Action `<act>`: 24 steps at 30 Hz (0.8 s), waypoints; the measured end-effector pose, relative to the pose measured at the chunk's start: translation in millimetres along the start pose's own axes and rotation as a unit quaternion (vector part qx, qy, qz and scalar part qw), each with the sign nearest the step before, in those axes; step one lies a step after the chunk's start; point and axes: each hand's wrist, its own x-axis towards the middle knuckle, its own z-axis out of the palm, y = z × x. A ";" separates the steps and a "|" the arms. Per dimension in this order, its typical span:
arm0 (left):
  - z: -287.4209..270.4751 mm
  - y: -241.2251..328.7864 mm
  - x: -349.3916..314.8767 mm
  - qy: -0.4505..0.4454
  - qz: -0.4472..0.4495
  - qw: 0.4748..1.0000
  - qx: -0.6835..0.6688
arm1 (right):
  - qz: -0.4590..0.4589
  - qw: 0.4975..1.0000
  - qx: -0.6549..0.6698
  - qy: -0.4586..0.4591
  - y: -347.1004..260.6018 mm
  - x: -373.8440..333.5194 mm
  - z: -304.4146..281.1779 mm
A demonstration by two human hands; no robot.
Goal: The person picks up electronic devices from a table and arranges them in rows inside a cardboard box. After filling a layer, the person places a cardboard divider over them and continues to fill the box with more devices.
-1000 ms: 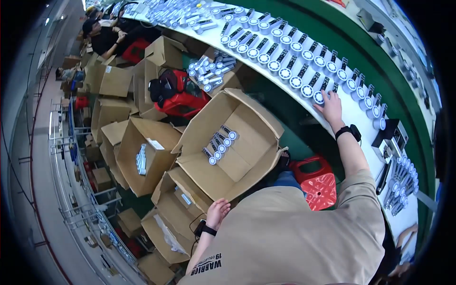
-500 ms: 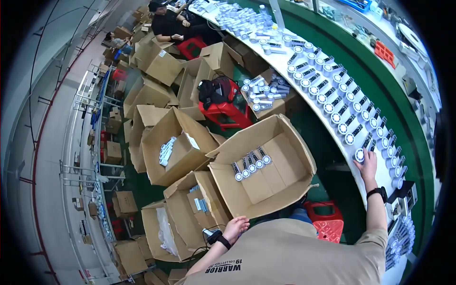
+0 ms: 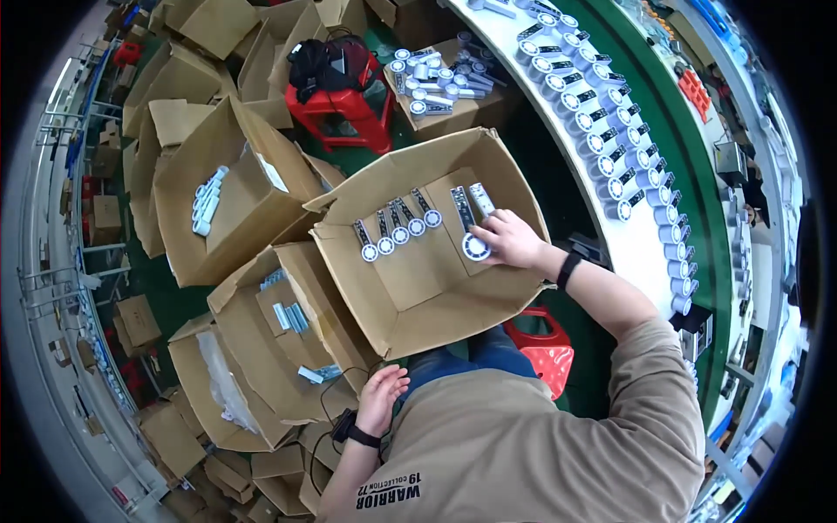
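Observation:
My right hand (image 3: pixel 513 239) is over a large open cardboard box (image 3: pixel 410 322), its fingers closed on a round-headed grey device (image 3: pixel 476 247) with a long handle carrying a dark strip. A second pale handle (image 3: pixel 482 200) sticks out beside it, partly hidden by my fingers; I cannot tell whether it is gripped too. Inside the box, several like devices (image 3: pixel 400 234) lie in a slanting row, round ends toward me. My left hand (image 3: pixel 382 392) hangs empty near the box's front corner, fingers loosely apart.
On the right, a curved white table (image 3: pixel 558 139) carries rows of these devices. More lie piled on a carton (image 3: pixel 445 83) behind the box. Open cartons (image 3: pixel 288 349) crowd the left. A red stool (image 3: pixel 540 349) stands near my legs, another (image 3: pixel 349 118) holds a black bag.
My right hand has moved left from the table to over the box, carrying a round-headed device. The view has shifted; my left hand stays low and empty.

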 end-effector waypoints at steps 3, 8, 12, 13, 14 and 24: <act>-19.3 -13.7 -11.0 0.025 -0.009 0.999 -0.038 | 0.006 0.999 0.004 -0.048 44.2 23.4 85.6; -37.4 -33.6 -8.3 0.077 -0.069 0.993 -0.055 | 0.059 0.989 -0.089 -0.097 129.1 28.9 200.2; -41.5 -47.0 11.4 0.073 -0.103 0.991 -0.047 | 0.009 0.988 -0.094 -0.120 156.8 27.1 257.8; -37.2 -47.1 13.3 0.059 -0.101 0.993 -0.027 | 0.007 0.988 -0.082 -0.128 153.9 26.6 267.1; -32.1 -46.0 15.6 0.042 -0.098 0.994 -0.007 | 0.028 0.990 -0.083 -0.114 152.7 24.7 273.2; 112.8 -0.7 291.2 -0.142 0.297 0.773 0.543 | 0.129 0.984 -0.107 -0.066 151.9 -35.1 292.6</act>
